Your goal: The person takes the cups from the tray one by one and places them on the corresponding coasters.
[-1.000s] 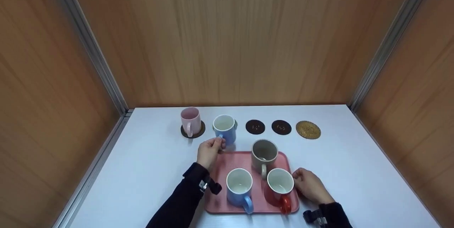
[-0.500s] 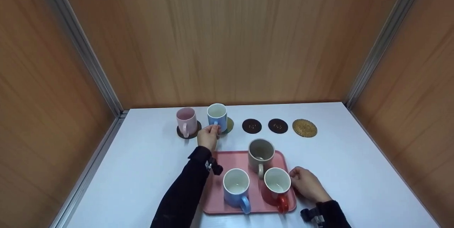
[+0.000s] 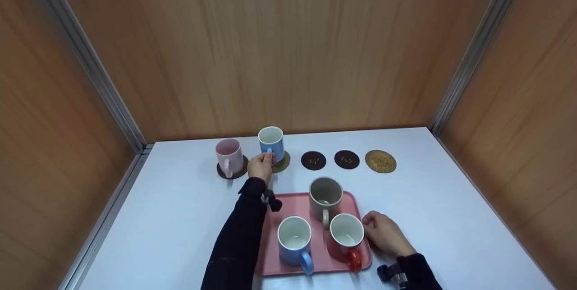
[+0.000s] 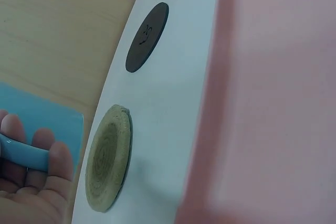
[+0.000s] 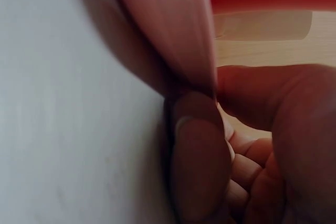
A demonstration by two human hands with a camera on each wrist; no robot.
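By its handle, my left hand (image 3: 260, 166) grips a light blue mug (image 3: 272, 140) with a white inside. It is upright and overlaps the far part of an olive woven coaster (image 3: 283, 163) in the head view. In the left wrist view, curled fingers (image 4: 60, 163) wrap the blue handle, and the mug is off to one side of the coaster. My right hand (image 3: 385, 233) pinches the right edge of the pink tray (image 3: 281, 265). The right wrist view shows the thumb above the tray rim (image 5: 178, 30) and a finger against its underside.
On the tray stand a grey mug (image 3: 325, 195), another blue mug (image 3: 294, 240) and a red mug (image 3: 346, 231). A pink mug (image 3: 229, 157) sits on a dark coaster (image 3: 243, 167) at left. Two dark coasters (image 3: 313, 160) and a golden one (image 3: 381, 161) lie rightward. Wooden panels (image 3: 288, 55) enclose the table.
My left hand has carried the blue mug away from the tray, back and slightly left, to the olive coaster. The right hand stays at the tray edge. The head view has shifted slightly.
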